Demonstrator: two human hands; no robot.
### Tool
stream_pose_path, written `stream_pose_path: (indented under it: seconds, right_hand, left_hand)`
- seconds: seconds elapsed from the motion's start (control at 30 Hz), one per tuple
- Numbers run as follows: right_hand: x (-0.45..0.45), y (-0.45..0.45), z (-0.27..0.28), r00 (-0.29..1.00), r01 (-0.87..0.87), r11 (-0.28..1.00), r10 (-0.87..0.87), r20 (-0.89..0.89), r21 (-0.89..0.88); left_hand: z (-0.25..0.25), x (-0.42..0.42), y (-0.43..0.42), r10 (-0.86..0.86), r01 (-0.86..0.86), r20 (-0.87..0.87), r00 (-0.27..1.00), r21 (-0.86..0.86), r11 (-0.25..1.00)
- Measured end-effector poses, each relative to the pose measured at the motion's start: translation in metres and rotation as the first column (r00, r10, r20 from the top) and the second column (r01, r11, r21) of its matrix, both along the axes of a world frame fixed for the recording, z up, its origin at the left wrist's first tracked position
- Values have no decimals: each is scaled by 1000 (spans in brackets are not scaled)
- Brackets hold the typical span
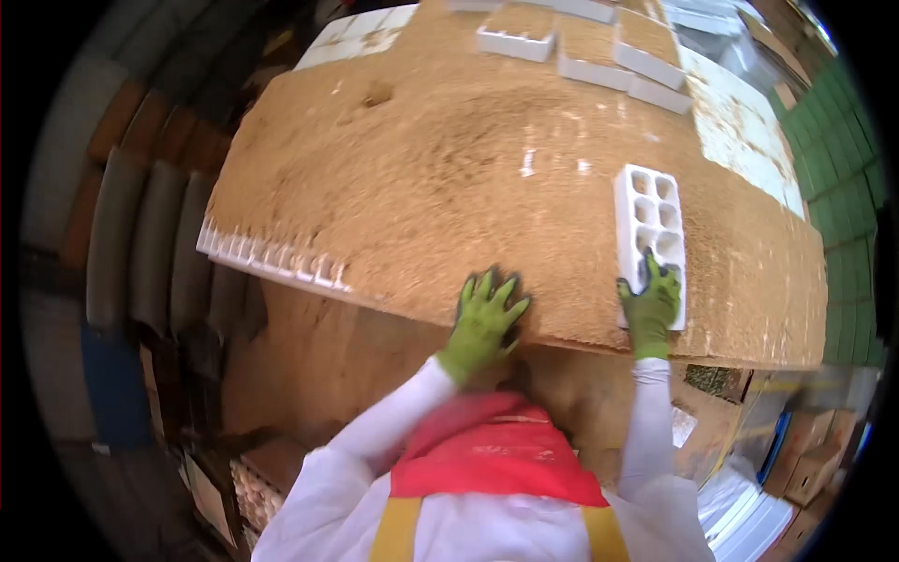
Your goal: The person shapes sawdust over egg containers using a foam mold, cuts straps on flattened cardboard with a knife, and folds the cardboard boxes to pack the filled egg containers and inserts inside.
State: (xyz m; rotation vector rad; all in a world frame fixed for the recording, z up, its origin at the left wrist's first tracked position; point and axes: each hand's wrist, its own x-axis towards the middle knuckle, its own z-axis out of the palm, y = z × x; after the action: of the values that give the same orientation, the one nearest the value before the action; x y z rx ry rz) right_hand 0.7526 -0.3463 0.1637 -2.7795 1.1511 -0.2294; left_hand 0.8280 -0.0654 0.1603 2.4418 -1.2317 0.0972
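Note:
My left hand, in a green glove, is open with fingers spread at the near edge of a broad layer of brown, crumbly growing medium. Nothing is in it. My right hand, also gloved in green, grips the near end of a white foam seedling tray. Its thumb is at the tray's left side and a finger reaches into a cell. The tray lies lengthwise on the brown material, with two rows of round cells; those beyond my hand look mostly unfilled. My right hand covers the nearest cells.
Several white foam trays filled with brown material stand at the far side. A white slotted edge runs along the front left. White panels show at the right. Grey rolled or sack-like shapes are at left, cardboard boxes at lower right.

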Motion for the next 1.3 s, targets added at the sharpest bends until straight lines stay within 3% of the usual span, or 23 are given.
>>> stream_pose_path:
  seconds: [0.07, 0.13, 0.2, 0.27, 0.37, 0.4, 0.47, 0.53, 0.57, 0.6, 0.63, 0.67, 0.7, 0.73, 0.77, 0.8, 0.87, 0.97, 1.07, 1.17, 1.2, 1.27, 1.3]
  right_hand:
    - [48, 68, 44, 986, -64, 996, 74, -151, 68]
    - [74, 88, 17, 955, -297, 955, 297, 23, -15]
    - [105, 163, 29, 927, -332, 943, 330, -180, 18]
    - [138, 220, 15, 941, -330, 938, 336, -43, 102]
    - [179, 310, -8, 922, -386, 918, 388, 7, -87]
    - [190, 334, 21, 914, -396, 914, 402, -60, 93]
    - [213, 375, -2, 867, -498, 862, 497, -31, -94]
    - [205, 379, 55, 804, -550, 808, 581, -124, 213]
    - [193, 370, 56, 794, -559, 811, 584, -171, 174]
    - [168, 346, 6, 784, -569, 780, 610, 111, -261]
    - [150, 317, 34, 819, -574, 818, 572, 51, 28]
    - [118, 279, 32, 832, -525, 851, 514, 209, -4]
    - [81, 241, 29, 843, -436, 866, 488, 227, -243]
    - [54, 203, 41, 915, -356, 898, 391, 99, -260]
    - [28, 176, 61, 990, -142, 987, 143, 13, -74]
    - [6, 133, 42, 996, 48, 970, -66, -66, -240]
    - [-37, 48, 10, 957, 274, 938, -287, -33, -212]
    - [12, 58, 4, 976, 217, 976, -218, -7, -19]
    - [117, 145, 28, 984, -178, 981, 176, -36, -70]
    - [200, 77, -19, 906, -317, 913, 371, 202, -257]
    - [226, 33, -50, 942, -132, 877, 256, 218, -462]
    - [278, 42, 14, 978, 207, 970, -209, -3, -124]
    - [304, 18, -20, 995, 94, 982, -88, 44, -165]
  left_hand:
    - [8, 20, 19, 50, -51, 30, 998, 57, 997]
    - [8, 32, 37, 87, -94, 61, 994, 132, 987]
    - [-11, 55, 69, 129, -142, 139, 982, 90, 986]
    - [-17, 81, 108, 156, -176, 196, 968, 90, 980]
    - [-12, 114, 180, 251, -249, 242, 937, -39, 968]
    - [-9, 124, 206, 277, -282, 271, 922, -19, 959]
    - [-2, 133, 254, 384, -397, 231, 894, 10, 918]
    - [-11, 138, 297, 474, -482, 139, 869, 29, 876]
    - [-15, 138, 314, 511, -512, 105, 853, -24, 859]
    - [-20, 134, 325, 554, -549, 64, 830, -76, 832]
    - [-12, 126, 331, 567, -564, 24, 823, -73, 822]
    - [-9, 119, 334, 549, -544, 20, 836, -106, 832]
    - [-9, 112, 335, 528, -521, 17, 849, -140, 842]
    - [-10, 105, 332, 506, -497, 12, 862, -169, 851]
    - [-10, 97, 326, 480, -468, 24, 877, -184, 864]
    - [-9, 89, 317, 411, -404, 11, 911, -168, 899]
    - [-6, 81, 288, 283, -280, -1, 959, -157, 947]
    - [-1, 79, 253, 54, -60, -58, 997, -117, 991]
    - [0, 106, 231, -5, 4, -43, 999, -30, 1000]
    - [7, 139, 241, 51, -51, 4, 999, 132, 990]
    - [7, 150, 251, 72, -76, 34, 997, 152, 985]
    - [7, 165, 272, 133, -146, 80, 988, 188, 971]
    - [8, 168, 279, 148, -159, 67, 987, 209, 965]
